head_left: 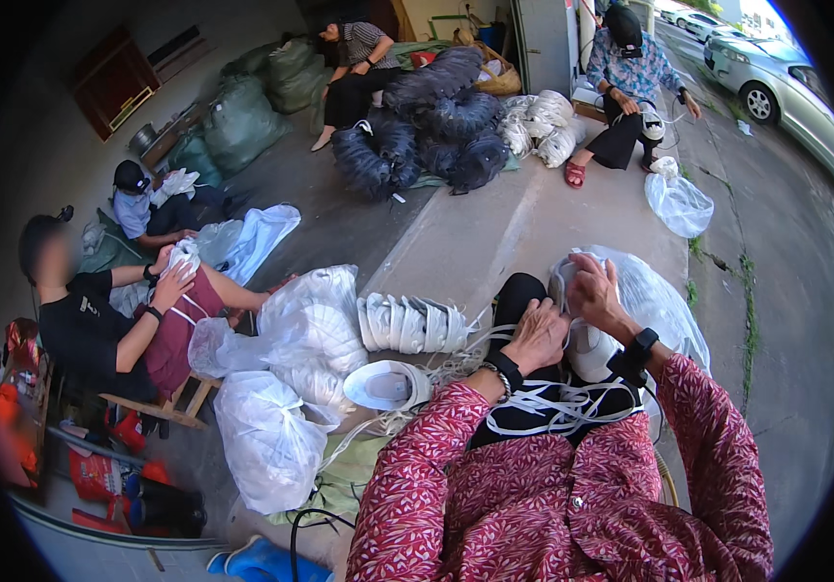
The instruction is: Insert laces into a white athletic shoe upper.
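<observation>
The fingers of the left hand (538, 337) are bent and drawn together; those of the right hand (595, 291) are curled, with their tips close to the left ones. Whether either set is clamped on a lace cannot be told, as the fingertips are partly hidden and small in the view.

The white shoe (589, 353) is located at the knees, beneath and between the hands. The hands and right wrist cover part of it; a pale section beyond the fingers appears to belong to the same shoe. White laces (572, 409) lie across the dark trousers (517, 299), their far ends running out of sight beneath the forearms.

A clear bag (667, 308) stands at the right, partly behind the right hand; its contents are hard to make out. To the left are a row of shoe uppers (412, 325), a single upper (385, 385) and a filled bag (269, 444).
</observation>
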`<control>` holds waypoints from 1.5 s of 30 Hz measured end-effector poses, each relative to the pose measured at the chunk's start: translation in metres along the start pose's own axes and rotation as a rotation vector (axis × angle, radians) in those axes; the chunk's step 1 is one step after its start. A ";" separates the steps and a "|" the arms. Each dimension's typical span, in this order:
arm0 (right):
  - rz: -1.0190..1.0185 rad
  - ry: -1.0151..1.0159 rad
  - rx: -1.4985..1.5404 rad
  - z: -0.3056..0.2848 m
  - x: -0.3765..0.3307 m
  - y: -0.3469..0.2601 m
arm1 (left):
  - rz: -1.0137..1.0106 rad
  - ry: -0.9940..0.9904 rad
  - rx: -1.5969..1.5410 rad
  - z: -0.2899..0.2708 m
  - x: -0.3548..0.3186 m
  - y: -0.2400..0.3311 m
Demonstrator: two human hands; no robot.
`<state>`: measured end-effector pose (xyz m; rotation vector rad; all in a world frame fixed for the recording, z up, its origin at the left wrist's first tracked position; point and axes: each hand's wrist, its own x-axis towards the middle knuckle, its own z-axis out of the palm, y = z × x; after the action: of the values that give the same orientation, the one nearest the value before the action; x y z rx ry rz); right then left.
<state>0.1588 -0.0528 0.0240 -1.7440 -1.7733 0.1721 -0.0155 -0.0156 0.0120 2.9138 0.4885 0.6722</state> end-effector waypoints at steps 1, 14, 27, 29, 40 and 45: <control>0.001 0.035 0.178 -0.002 0.006 -0.009 | 0.012 0.023 -0.028 0.001 -0.005 -0.003; 0.055 0.159 0.636 -0.087 -0.025 -0.032 | -0.101 0.279 -0.483 -0.021 0.038 0.017; 0.070 -0.125 0.309 -0.057 -0.045 0.014 | 0.543 -0.353 -1.002 -0.068 0.007 0.177; -0.004 -0.115 0.222 -0.060 -0.038 0.008 | 0.450 -0.339 -1.116 -0.065 0.004 0.183; -0.254 -0.421 -0.603 -0.060 -0.003 -0.019 | -0.725 -0.128 -0.957 -0.006 0.013 0.063; -0.127 -0.506 -0.324 -0.073 -0.014 0.000 | -0.796 0.043 -0.900 0.019 0.036 0.050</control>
<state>0.1953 -0.0903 0.0767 -1.9195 -2.3801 0.3082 0.0376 -0.0512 0.0185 1.6782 0.9532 0.5944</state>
